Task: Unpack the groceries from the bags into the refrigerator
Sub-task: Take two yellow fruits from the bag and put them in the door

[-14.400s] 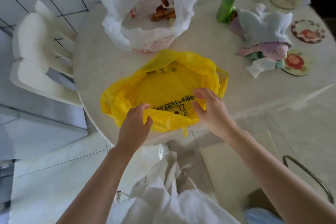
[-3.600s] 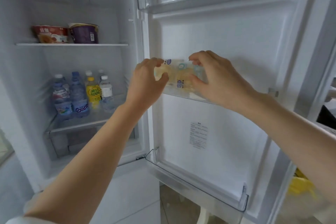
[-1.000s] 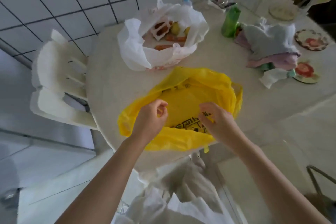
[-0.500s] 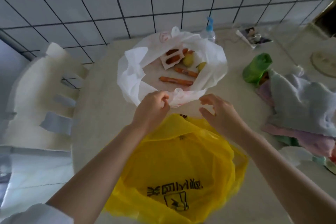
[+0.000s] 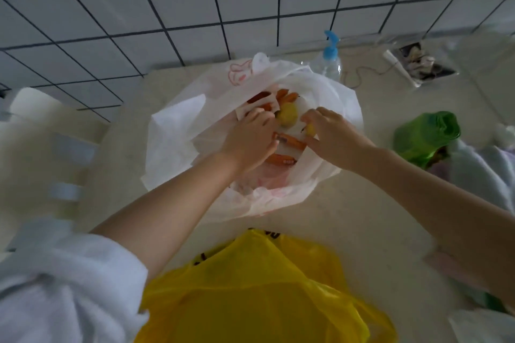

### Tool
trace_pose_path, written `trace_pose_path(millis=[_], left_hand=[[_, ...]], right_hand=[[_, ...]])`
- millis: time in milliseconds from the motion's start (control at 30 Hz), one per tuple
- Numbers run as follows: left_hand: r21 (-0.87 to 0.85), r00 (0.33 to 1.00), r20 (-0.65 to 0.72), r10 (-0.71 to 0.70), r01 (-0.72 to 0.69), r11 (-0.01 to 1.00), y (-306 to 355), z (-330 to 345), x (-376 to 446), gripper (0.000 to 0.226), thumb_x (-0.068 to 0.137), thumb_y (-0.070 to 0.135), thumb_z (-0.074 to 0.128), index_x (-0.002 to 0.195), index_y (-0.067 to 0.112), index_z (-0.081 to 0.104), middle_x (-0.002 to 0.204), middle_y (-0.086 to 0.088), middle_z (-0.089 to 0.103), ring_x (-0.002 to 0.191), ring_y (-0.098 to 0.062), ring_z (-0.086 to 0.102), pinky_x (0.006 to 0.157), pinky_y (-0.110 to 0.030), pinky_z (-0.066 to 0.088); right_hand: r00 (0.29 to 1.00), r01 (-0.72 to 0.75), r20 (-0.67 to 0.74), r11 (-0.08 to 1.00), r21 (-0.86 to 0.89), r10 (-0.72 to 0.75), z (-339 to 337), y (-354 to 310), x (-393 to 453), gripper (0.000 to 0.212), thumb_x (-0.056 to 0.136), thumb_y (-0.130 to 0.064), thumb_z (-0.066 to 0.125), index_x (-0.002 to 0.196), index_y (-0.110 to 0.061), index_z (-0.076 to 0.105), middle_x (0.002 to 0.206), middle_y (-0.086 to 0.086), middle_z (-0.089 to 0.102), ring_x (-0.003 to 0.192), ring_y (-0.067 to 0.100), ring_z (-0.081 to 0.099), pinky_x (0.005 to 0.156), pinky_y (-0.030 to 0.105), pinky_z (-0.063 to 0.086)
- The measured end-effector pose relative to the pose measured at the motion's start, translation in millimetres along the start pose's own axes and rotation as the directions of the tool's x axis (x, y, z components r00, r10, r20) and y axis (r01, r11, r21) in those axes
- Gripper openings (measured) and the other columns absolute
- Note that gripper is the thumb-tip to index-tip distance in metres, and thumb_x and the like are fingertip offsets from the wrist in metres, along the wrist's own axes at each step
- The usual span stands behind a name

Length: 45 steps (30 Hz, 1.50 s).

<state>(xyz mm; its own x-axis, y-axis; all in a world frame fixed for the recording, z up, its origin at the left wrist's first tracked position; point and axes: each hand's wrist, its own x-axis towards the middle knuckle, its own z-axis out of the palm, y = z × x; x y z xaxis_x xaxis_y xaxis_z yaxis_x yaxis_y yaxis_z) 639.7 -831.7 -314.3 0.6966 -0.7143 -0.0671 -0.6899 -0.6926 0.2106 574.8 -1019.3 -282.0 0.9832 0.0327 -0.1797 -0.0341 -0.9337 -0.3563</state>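
Both your hands are down inside the white plastic bag now, at the far side of the desk, and this is where it can get messy. Your left hand lies low over the carrots, fingers reaching forward toward the yellow-green fruit in the middle (a pear, by the look of it); whether it has closed on anything I cannot tell, the palm hides it. Your right hand is curled, with a smaller yellow fruit showing at its fingertips, seemingly pinched, though the blur leaves some doubt. The produce sits loose among white paper or trays, so if you lift one piece fast, the carrots beside it could roll or snag the thin film. Pull up on the bag wall by mistake and the whole bag may tip toward the pump bottle just behind it. A soft pear bruises under a hard squeeze, so go easy. The yellow bag lies near you, right under your forearms; drag your arms back low and you could sweep it off the desk edge. Nothing from this white bag has reached the refrigerator yet, I'd judge.
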Motion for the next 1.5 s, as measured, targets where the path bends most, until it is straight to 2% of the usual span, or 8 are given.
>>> trace_pose_path(millis=[267, 367, 533, 700, 900, 1033, 1300, 1500], left_hand=[[0.112, 0.997, 0.066, -0.026, 0.019, 0.994, 3, 37, 75, 0.061, 0.098, 0.032, 0.048, 0.152, 0.018, 0.022, 0.159, -0.009, 0.023, 0.147, -0.034, 0.014, 0.118, -0.046, 0.021], [0.154, 0.998, 0.058, -0.032, 0.023, 0.988, 5, 46, 90, 0.063, 0.097, 0.032, 0.049, 0.152, 0.018, 0.023, 0.153, -0.014, 0.032, 0.142, -0.037, 0.022, 0.113, -0.047, 0.029], [0.243, 0.976, 0.136, -0.172, 0.135, 0.961, 1, 56, 109, 0.062, 0.095, 0.022, 0.055, 0.15, 0.014, 0.027, 0.153, -0.017, 0.03, 0.142, -0.038, 0.02, 0.111, -0.05, 0.028], [0.203, 0.996, -0.084, -0.021, 0.038, 0.978, -7, 77, 86, 0.06, 0.073, 0.006, 0.076, 0.13, 0.009, 0.057, 0.116, -0.021, 0.062, 0.115, -0.04, 0.056, 0.097, -0.047, 0.047], [0.095, 0.975, -0.221, -0.019, 0.041, 0.995, -10, 85, 62, 0.051, 0.075, 0.004, 0.076, 0.122, 0.01, 0.055, 0.111, -0.022, 0.057, 0.096, -0.039, 0.058, 0.078, -0.044, 0.054], [0.057, 0.98, -0.193, 0.057, -0.047, 0.997, -3, 84, 55, 0.056, 0.075, -0.002, 0.073, 0.124, 0.01, 0.05, 0.117, -0.026, 0.055, 0.102, -0.042, 0.056, 0.085, -0.047, 0.052], [-0.211, 0.991, -0.095, -0.097, 0.076, 0.975, 7, 68, 47, 0.051, 0.09, 0.004, 0.061, 0.133, 0.02, 0.039, 0.139, -0.016, 0.039, 0.117, -0.034, 0.048, 0.089, -0.044, 0.052], [-0.609, 0.939, -0.196, -0.281, 0.108, 0.786, 30, 31, -9, 0.066, 0.092, 0.024, 0.064, 0.147, 0.032, 0.029, 0.141, -0.004, 0.042, 0.124, -0.017, 0.046, 0.103, -0.041, 0.045]], right_hand=[[0.998, 0.056, 0.032, 0.913, -0.404, -0.047, 28, 39, 42, 0.039, 0.094, -0.042, 0.05, 0.12, -0.013, 0.048, 0.11, 0.004, 0.057, 0.098, 0.023, 0.059, 0.067, 0.031, 0.044], [0.999, 0.011, 0.044, 0.907, -0.42, 0.008, 34, 53, 48, 0.05, 0.092, -0.054, 0.048, 0.119, -0.012, 0.048, 0.109, 0.002, 0.058, 0.099, 0.023, 0.06, 0.064, 0.029, 0.04], [1.0, 0.005, 0.017, 0.9, -0.436, 0.002, 49, 63, 54, 0.028, 0.095, -0.037, 0.052, 0.113, -0.016, 0.052, 0.105, 0.001, 0.061, 0.095, 0.022, 0.062, 0.064, 0.03, 0.043], [0.999, 0.005, 0.041, 0.891, -0.455, 0.015, 57, 65, 60, 0.034, 0.091, -0.034, 0.055, 0.119, -0.014, 0.052, 0.118, 0.006, 0.055, 0.109, 0.025, 0.056, 0.082, 0.034, 0.047], [0.994, -0.006, 0.088, 0.866, -0.501, 0.058, 60, 57, 60, 0.04, 0.089, -0.029, 0.054, 0.123, -0.011, 0.046, 0.125, 0.009, 0.046, 0.117, 0.026, 0.048, 0.086, 0.036, 0.04], [0.997, 0.051, 0.082, 0.879, -0.475, -0.013, 60, 56, 56, 0.04, 0.087, -0.027, 0.057, 0.123, -0.012, 0.045, 0.123, 0.008, 0.047, 0.113, 0.027, 0.049, 0.085, 0.036, 0.042], [0.981, 0.147, -0.103, 0.975, -0.168, -0.166, 50, 61, 22, 0.049, 0.082, -0.019, 0.07, 0.127, -0.016, 0.05, 0.129, 0.002, 0.056, 0.124, 0.03, 0.046, 0.102, 0.04, 0.037], [0.974, 0.146, -0.191, 0.98, 0.135, -0.119, 28, 23, -27, 0.061, 0.082, -0.028, 0.073, 0.133, -0.011, 0.045, 0.13, 0.009, 0.053, 0.114, 0.029, 0.052, 0.092, 0.038, 0.046]])
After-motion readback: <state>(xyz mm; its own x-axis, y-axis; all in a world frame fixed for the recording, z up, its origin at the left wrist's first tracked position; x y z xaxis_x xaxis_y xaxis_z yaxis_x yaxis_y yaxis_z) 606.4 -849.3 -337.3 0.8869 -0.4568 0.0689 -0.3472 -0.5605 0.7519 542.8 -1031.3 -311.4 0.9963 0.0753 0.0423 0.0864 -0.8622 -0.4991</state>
